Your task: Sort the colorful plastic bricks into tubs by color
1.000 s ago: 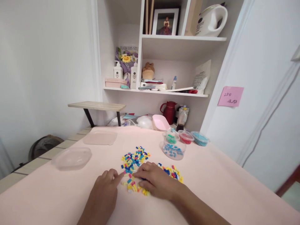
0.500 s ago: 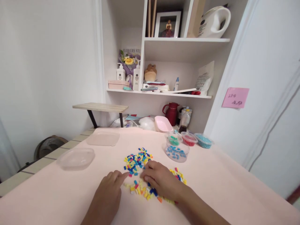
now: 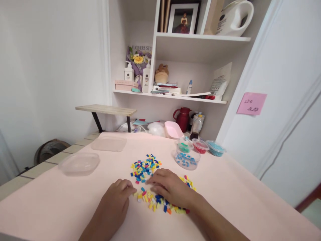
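Small coloured plastic pieces [image 3: 145, 167] lie in a heap on the pink tabletop, mostly blue, yellow and white. Closer to me is a looser spread of yellow, dark blue and orange pieces [image 3: 150, 201]. My left hand [image 3: 116, 197] rests at the left of this spread with its fingers curled together, the tips beside a pale yellow piece; whether they grip anything is hidden. My right hand [image 3: 172, 187] reaches over the pieces, palm down, thumb and forefinger apart. Part of the spread is covered by it, and more pieces [image 3: 188, 182] show beyond its wrist.
Clear tubs hold blue pieces [image 3: 186, 162], green pieces [image 3: 184, 146], red pieces [image 3: 200, 147] and light blue pieces [image 3: 215, 149]. Two clear lids or trays, one near [image 3: 80, 164] and one far [image 3: 109, 144], lie left. A pink basin [image 3: 173, 130] and red jug [image 3: 183, 119] stand behind.
My left hand has drawn back slightly from the pink piece by the heap toward the pale yellow pieces. My right hand stays over the pieces, shifted little. The camera view has tilted slightly.
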`<state>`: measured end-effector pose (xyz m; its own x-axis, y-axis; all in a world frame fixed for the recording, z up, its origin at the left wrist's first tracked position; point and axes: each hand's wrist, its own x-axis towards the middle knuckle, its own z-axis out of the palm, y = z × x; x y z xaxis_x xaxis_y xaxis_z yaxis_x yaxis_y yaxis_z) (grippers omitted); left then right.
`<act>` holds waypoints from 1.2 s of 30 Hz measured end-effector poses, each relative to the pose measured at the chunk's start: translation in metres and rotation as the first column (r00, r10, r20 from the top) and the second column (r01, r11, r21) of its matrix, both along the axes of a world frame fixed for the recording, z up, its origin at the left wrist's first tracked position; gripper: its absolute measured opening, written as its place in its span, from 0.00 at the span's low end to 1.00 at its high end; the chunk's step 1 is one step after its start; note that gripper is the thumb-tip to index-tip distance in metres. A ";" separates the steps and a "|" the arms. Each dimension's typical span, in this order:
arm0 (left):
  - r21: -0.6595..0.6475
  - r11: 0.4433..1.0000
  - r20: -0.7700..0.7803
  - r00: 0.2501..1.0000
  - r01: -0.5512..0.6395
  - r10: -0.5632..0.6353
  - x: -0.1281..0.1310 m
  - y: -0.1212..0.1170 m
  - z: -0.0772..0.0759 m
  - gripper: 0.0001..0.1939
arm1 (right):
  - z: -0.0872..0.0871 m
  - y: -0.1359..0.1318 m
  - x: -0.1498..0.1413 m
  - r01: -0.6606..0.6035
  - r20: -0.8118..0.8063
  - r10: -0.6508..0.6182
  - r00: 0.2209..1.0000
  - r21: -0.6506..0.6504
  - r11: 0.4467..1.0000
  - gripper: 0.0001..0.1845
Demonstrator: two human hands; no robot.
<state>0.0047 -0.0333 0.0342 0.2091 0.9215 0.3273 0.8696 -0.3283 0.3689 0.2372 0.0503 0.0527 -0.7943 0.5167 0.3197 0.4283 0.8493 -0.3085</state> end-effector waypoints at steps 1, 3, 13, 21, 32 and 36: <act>0.007 0.999 0.017 0.999 0.037 -0.037 0.000 -0.001 0.000 0.27 | -0.001 -0.001 -0.001 -0.013 -0.011 0.013 1.000 -0.013 1.000 0.14; 0.025 0.994 0.050 0.993 0.107 -0.108 0.000 -0.002 0.000 0.29 | -0.002 -0.002 -0.004 -0.037 -0.026 0.036 0.999 -0.037 0.999 0.16; 0.065 0.990 0.221 0.969 -0.126 0.109 -0.008 0.002 -0.009 0.22 | -0.002 -0.015 -0.014 -0.071 0.035 0.072 0.997 -0.029 0.997 0.35; 0.017 0.968 0.282 0.930 -0.250 0.235 -0.009 0.001 -0.005 0.21 | -0.007 -0.023 -0.025 -0.100 0.171 0.103 0.980 -0.026 0.995 0.35; -0.016 0.973 0.228 0.946 -0.232 0.229 -0.010 0.000 -0.005 0.20 | -0.005 -0.020 -0.020 -0.101 0.098 0.103 0.990 -0.023 0.995 0.22; 0.008 0.976 0.224 0.951 -0.220 0.212 -0.011 0.002 -0.007 0.20 | -0.004 -0.015 -0.012 -0.028 0.016 0.029 0.999 -0.015 0.999 0.19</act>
